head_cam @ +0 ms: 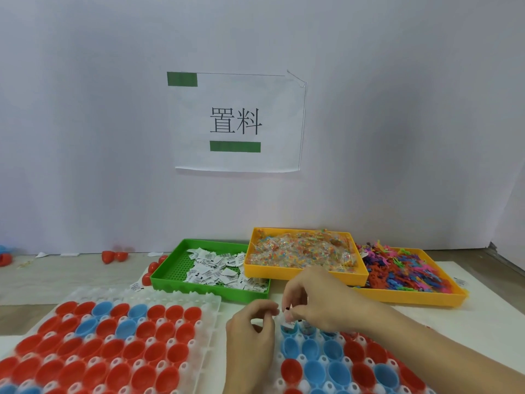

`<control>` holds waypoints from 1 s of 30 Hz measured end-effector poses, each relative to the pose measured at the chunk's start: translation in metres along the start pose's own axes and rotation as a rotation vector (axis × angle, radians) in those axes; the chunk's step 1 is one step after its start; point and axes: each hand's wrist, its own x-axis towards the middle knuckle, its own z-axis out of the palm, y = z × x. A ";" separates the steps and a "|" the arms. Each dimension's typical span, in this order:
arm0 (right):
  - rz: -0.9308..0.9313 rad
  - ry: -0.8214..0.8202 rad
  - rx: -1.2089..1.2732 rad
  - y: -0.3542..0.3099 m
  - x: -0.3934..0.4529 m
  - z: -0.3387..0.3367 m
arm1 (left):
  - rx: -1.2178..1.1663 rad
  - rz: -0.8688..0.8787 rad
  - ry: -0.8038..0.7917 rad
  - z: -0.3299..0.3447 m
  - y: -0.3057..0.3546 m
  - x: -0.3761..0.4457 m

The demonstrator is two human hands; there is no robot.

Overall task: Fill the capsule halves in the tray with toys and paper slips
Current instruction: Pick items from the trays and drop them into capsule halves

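Note:
Two clear trays hold red and blue capsule halves: the left tray (211, 311) and the right tray (301, 385). My right hand (321, 297) and my left hand (250, 331) meet over the far left corner of the right tray. Both pinch small white paper slips (285, 317) just above a blue capsule half (288, 331). A green tray (167, 273) behind holds more paper slips. An orange tray (301, 273) carries small clear packets of coloured bits, and a second orange tray (412, 297) carries coloured plastic toys.
Loose red capsule halves (113, 255) lie on the table by the white back wall and beside the green tray. A printed sign (235, 123) hangs on the wall. One paper slip (135, 286) lies loose left of the green tray.

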 end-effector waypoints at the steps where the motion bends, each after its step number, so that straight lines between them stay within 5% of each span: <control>1: 0.002 -0.006 -0.023 -0.001 0.001 0.001 | 0.004 0.004 -0.004 0.001 -0.001 0.000; 13: -0.004 -0.062 -0.300 -0.010 -0.001 0.007 | 0.013 -0.021 -0.033 0.001 0.001 -0.001; 30: -0.002 -0.072 -0.273 -0.008 -0.004 0.008 | 0.022 -0.032 -0.011 0.001 0.001 -0.001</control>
